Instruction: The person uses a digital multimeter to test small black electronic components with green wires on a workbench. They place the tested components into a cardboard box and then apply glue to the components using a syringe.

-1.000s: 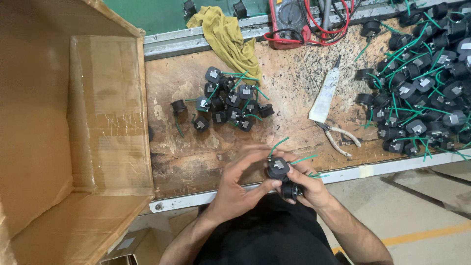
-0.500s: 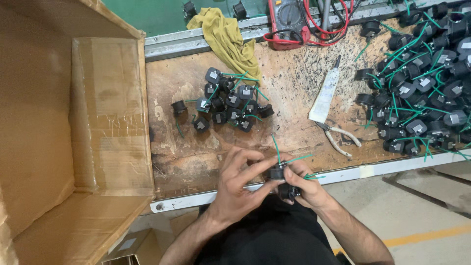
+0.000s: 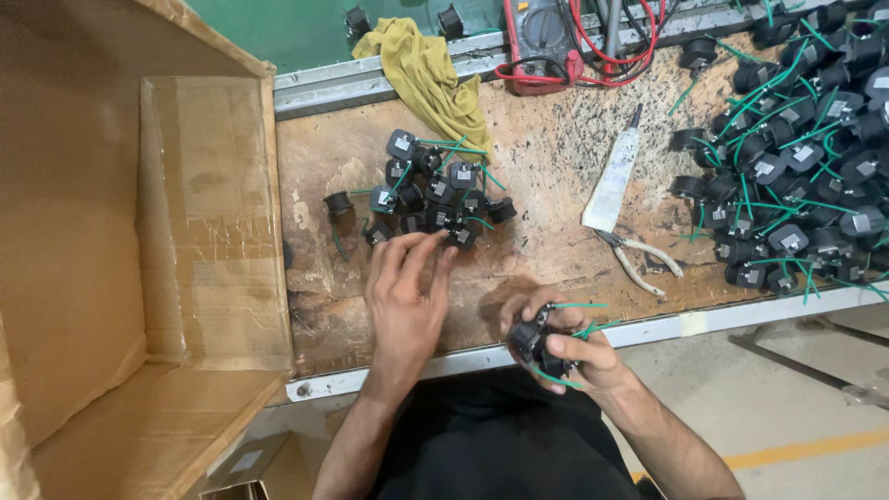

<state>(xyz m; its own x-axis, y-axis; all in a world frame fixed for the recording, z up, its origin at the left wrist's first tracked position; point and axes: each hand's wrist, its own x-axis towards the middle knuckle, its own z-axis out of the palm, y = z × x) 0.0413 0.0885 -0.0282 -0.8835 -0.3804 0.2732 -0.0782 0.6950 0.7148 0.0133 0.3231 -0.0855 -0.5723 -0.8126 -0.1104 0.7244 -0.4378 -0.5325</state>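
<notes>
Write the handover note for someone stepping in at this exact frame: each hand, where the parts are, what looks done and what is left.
Left hand: open, fingertips reaching the near edge of the small pile of black coil parts at mid-bench.
Right hand: shut on black coil parts with green leads, at the bench's front edge.
Large pile of coil parts lies at the right; pliers and white tube lie between the piles.
Cardboard box stands open at the left.
Which pile is finished cannot be told.
</notes>
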